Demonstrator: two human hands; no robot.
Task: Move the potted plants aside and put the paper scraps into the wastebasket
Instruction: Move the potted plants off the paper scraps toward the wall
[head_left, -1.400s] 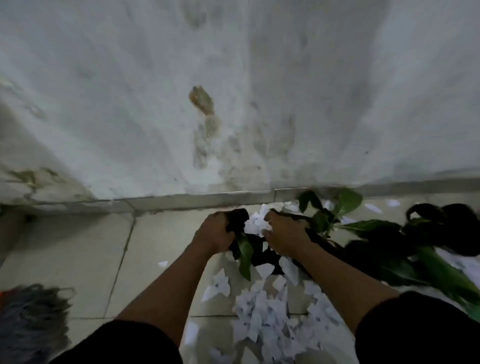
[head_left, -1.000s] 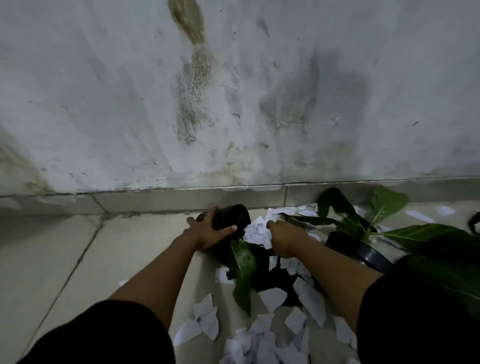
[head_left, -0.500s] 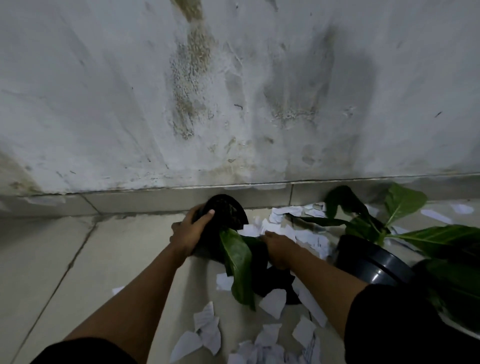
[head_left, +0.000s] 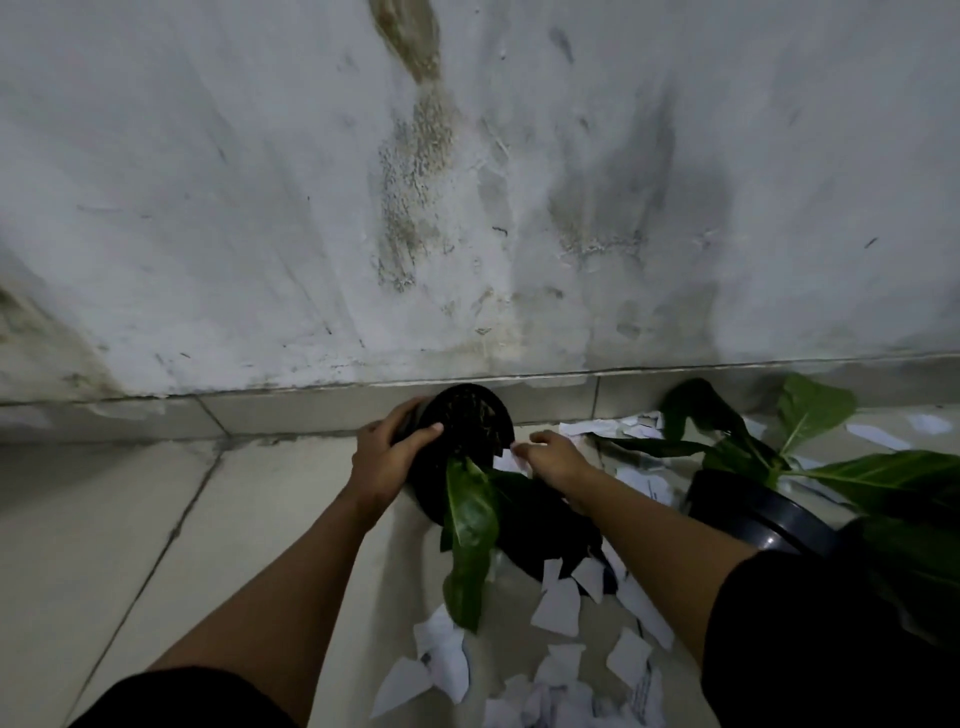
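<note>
Stained wall; left hand (head_left: 387, 462) gripping black pot (head_left: 465, 426).

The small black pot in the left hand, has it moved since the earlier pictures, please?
Yes: the small black pot has gone toward the wall, now overlapping the skirting tile; left hand holds it.

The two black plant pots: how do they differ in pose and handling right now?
The small pot is tipped so its ribbed underside faces the camera, with the left hand gripping it; the large pot has no hand on it. The small pot lies by the wall's base, the large pot at the right. Both are black, hold green leaves and have paper scraps around them.
</note>
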